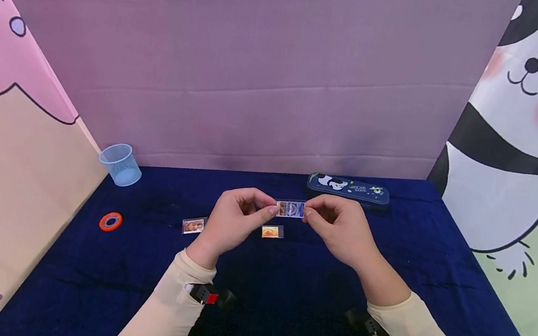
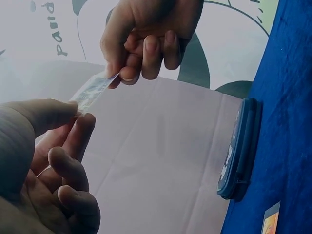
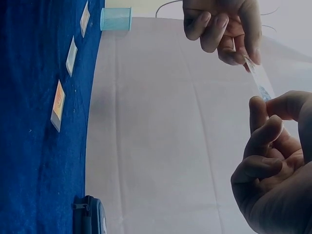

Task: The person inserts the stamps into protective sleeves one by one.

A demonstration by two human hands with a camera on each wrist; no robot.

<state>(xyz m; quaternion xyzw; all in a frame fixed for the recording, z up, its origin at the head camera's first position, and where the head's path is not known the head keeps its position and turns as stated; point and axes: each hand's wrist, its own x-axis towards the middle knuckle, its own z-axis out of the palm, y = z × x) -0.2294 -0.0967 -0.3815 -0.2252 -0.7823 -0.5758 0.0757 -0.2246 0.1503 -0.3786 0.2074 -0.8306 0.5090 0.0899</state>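
My left hand [image 1: 237, 218] pinches the left end of a small blue picture stamp [image 1: 290, 209] in a clear sleeve. Its right end is pinched between the thumb and fingers of my right hand [image 1: 343, 227]. The stamp is raised above the table, stretched level between both hands. Below it lies an orange-and-yellow stamp [image 1: 270, 232] in a clear sleeve. A reddish-brown stamp [image 1: 194, 226] lies left of my left hand. Between these two, the right wrist view shows another sleeved stamp [image 3: 71, 56], which my left hand hides in the head view.
A dark blue panda pencil case [image 1: 348, 189] lies at the back, behind my right hand. At the back left stands a translucent blue cup [image 1: 121, 165], with an orange ring-shaped roll [image 1: 110, 221] in front. Dark blue cloth [image 1: 138, 287] covers the table; printed fabric walls surround it.
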